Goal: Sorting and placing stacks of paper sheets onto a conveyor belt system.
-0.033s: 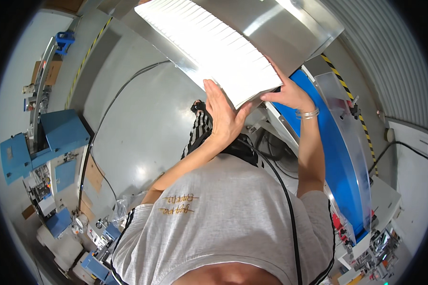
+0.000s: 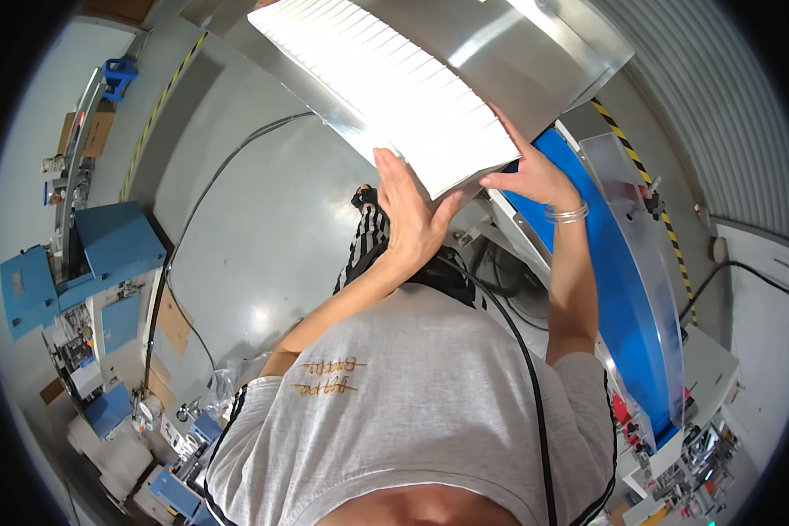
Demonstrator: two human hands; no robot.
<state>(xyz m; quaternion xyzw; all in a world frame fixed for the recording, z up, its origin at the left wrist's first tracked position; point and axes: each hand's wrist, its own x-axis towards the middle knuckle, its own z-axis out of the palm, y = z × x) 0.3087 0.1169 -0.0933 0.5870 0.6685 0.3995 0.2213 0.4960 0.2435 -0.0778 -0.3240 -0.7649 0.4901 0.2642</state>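
White stack (image 2: 386, 88) at twelve o'clock, long, ribbed with thin cross lines, slanting from the upper left down to a near end just above centre. Resting on a tilted steel chute (image 2: 535, 61) that fills the top of the view.

Left hand (image 2: 409, 215) at centre, palm flat against the stack's near left corner, fingers straight and pointing up, thumb spread toward one o'clock under the end edge. Open, pressed on, not curled around.

Right hand (image 2: 528, 175) at one o'clock from centre, fingers laid up along the stack's right corner, thumb under the end. Cannot tell whether clamped or only steadying. Silver bangle (image 2: 565, 213) on that wrist. Hands apart, one at each corner of the same end.

Blue panel (image 2: 622, 289) at three o'clock, just right of the right forearm, with a clear curved guard (image 2: 649, 237) over it. Black cable (image 2: 526, 368) running down past the grey shirt (image 2: 412, 412) at six o'clock. Grey floor (image 2: 254, 237) at nine o'clock, blue machines (image 2: 114, 241) further out toward the left rim.
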